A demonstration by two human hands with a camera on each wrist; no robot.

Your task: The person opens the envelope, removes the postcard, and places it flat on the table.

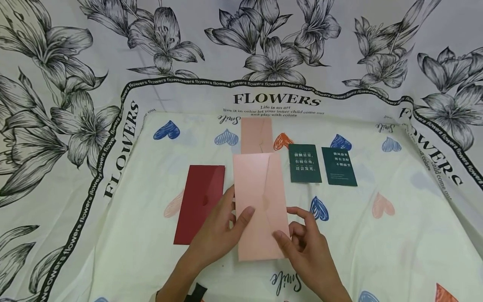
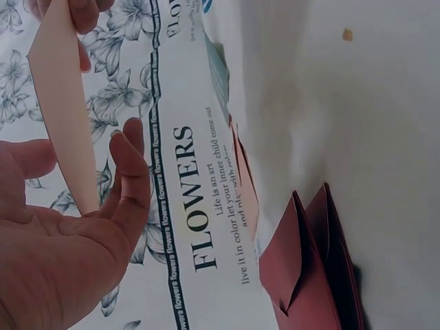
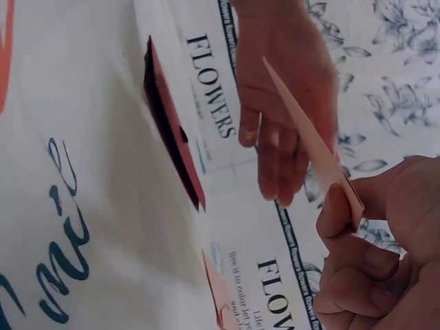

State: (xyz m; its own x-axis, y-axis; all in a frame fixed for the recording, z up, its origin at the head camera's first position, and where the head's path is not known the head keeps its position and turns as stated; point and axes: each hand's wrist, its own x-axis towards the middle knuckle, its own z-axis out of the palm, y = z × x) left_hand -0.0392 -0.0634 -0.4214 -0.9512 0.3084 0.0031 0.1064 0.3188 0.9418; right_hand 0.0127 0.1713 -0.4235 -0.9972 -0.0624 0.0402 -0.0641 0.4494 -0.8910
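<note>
Above the printed cloth's (image 1: 377,172) middle, a smooth, faintly glossy pink paper envelope (image 1: 253,184) forms a flat rectangle, its long axis running toward the cloth's far edge, flap seam (image 1: 267,176) lengthwise. The right hand (image 1: 309,249) pinches its near right corner; the left hand (image 1: 215,230), fingers relaxed, seems to cradle its left edge.

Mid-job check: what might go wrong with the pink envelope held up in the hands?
Creasing: the right hand pinches the raised pink envelope near its lower right corner, so extra pressure could bend it there.
Nudging: the left hand overlaps the red envelope in the head view, so lowering it might shift that.
Overlap: the other pink envelope lies just beyond; setting down forward could cover it.
</note>
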